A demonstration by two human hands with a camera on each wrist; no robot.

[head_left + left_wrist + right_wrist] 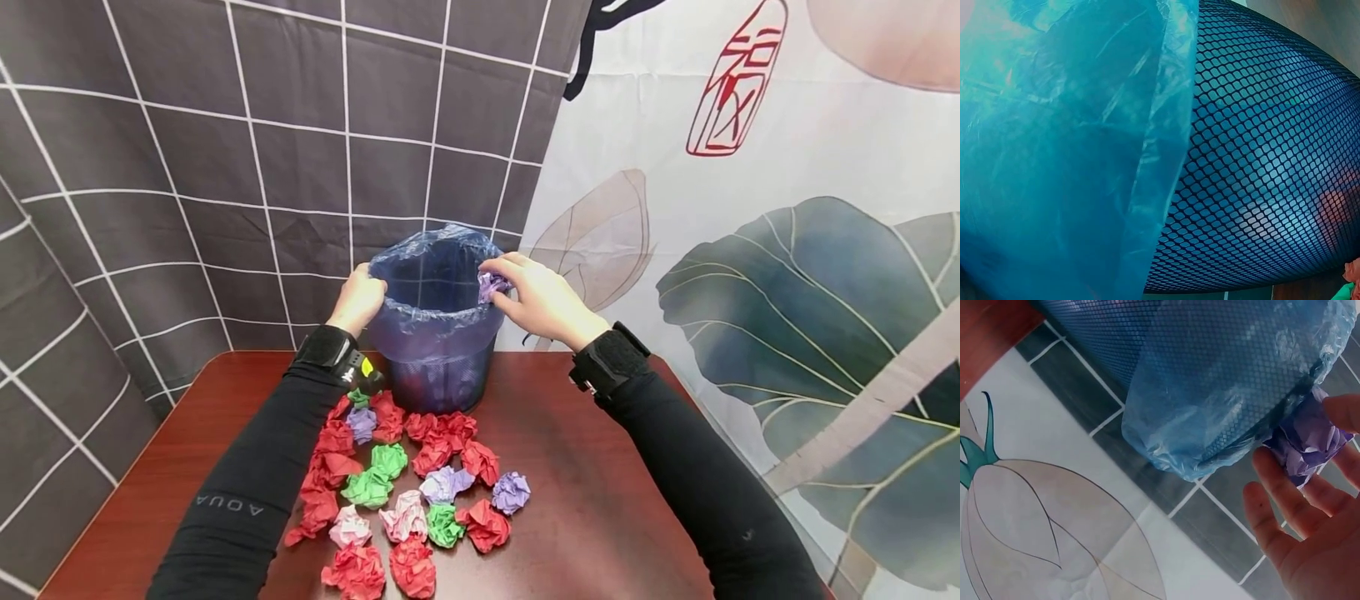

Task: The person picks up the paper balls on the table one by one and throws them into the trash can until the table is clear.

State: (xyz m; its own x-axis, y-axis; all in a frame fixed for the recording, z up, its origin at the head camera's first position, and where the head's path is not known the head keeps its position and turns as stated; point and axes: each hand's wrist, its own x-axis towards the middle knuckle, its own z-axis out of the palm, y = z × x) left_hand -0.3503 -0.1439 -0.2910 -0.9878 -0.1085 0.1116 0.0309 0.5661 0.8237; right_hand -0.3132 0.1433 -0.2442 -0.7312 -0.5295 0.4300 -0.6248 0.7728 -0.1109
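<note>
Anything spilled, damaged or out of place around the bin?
Mildly odd: crumpled paper balls lie loose on the tabletop in front of a mesh wastebasket, which stands there too rather than on the floor. Otherwise nothing stands out: the wastebasket looks upright and no tear shows in its blue liner.

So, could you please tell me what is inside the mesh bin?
A blue liner lines the bin. Through its mesh, the left wrist view shows a pale patch and a reddish patch, too blurred to identify. The bin's front hides its bottom in the head view.
</note>
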